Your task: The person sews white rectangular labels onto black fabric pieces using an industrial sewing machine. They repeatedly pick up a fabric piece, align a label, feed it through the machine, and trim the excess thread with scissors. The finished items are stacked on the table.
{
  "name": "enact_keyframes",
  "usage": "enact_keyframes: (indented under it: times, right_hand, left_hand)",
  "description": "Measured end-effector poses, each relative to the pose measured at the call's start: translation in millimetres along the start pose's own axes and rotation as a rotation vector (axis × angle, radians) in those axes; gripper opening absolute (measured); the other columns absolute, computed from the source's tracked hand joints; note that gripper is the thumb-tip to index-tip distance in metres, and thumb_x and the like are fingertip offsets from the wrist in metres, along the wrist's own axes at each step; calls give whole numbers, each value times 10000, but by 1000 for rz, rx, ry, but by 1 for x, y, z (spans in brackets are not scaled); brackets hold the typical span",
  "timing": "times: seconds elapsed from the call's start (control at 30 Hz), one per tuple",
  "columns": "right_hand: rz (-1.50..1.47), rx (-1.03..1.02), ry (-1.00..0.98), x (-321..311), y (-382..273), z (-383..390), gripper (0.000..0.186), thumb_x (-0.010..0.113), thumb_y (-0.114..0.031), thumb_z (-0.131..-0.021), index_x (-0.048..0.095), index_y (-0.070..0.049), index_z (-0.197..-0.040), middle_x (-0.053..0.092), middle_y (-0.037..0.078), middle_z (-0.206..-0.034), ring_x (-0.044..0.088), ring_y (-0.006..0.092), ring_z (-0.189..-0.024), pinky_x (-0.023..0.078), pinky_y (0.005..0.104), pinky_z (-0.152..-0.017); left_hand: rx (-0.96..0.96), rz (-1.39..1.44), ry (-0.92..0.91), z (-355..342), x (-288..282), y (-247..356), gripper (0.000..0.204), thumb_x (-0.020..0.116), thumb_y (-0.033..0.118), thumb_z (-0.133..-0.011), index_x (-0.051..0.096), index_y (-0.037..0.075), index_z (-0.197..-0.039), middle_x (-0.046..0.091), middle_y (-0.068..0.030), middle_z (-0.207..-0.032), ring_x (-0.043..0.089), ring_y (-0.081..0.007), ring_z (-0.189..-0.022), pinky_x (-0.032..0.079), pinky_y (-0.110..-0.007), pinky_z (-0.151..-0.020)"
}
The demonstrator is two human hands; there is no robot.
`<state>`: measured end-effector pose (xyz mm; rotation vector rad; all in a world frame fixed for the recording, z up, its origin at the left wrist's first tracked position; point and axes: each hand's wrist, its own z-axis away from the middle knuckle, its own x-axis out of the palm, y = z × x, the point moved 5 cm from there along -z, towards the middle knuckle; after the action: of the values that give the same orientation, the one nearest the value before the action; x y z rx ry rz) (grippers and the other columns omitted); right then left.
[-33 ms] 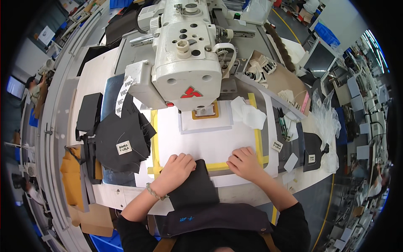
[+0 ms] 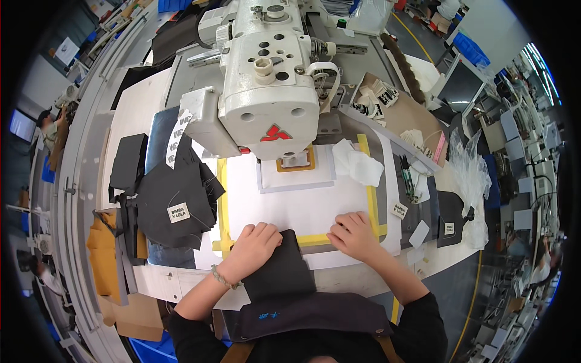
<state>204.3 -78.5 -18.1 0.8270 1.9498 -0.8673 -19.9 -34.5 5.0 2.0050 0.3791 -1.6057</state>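
Nearby, white label (image 2: 178, 212) on dark fabric stack (image 2: 175, 202)

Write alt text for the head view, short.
A person's left hand presses a dark fabric piece at the edge of a white sewing table, right hand flat beside it, under a white industrial sewing machine. Stacked dark labelled pieces lie left.
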Motion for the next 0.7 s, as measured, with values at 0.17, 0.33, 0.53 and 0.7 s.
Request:
enact_keyframes:
  times: [0.17,0.33,0.53,0.7]
  right_hand:
    - [-113,-196,206,-29,-16,10,276,737,-186,-745,651,-170,-1007,598,72,-1018,597,224,-807,444,351,-722]
    - [-432,-287,76,-25,-61,-20,537,712,-139,-753,613,-194,-1278,612,113,-1085,609,233,-769,485,327,-670]
    - [-564,171,-20,-9,-54,-20,614,621,-37,-839,475,-119,-1429,609,153,-1044,574,273,-741,493,322,-709]
    - [-780,536,128,-39,-10,-22,690,514,42,-900,211,10,-1520,424,203,-1455,466,245,-1296,330,311,-1082]
  left_hand:
    - [134,-278,247,30,-2,7,121,627,164,-817,638,161,-937,591,26,-1037,568,-122,-994,368,-278,-800]
    - [218,-413,437,29,-31,17,117,663,220,-796,655,212,-912,607,59,-1053,576,-104,-1023,345,-281,-808]
    - [249,-364,638,-10,-57,24,118,688,325,-836,647,239,-907,616,56,-1183,581,-115,-1099,345,-308,-895]
    - [439,-124,494,-34,-22,43,418,607,358,-897,483,193,-1261,543,-109,-1353,567,-219,-1188,390,-369,-986]
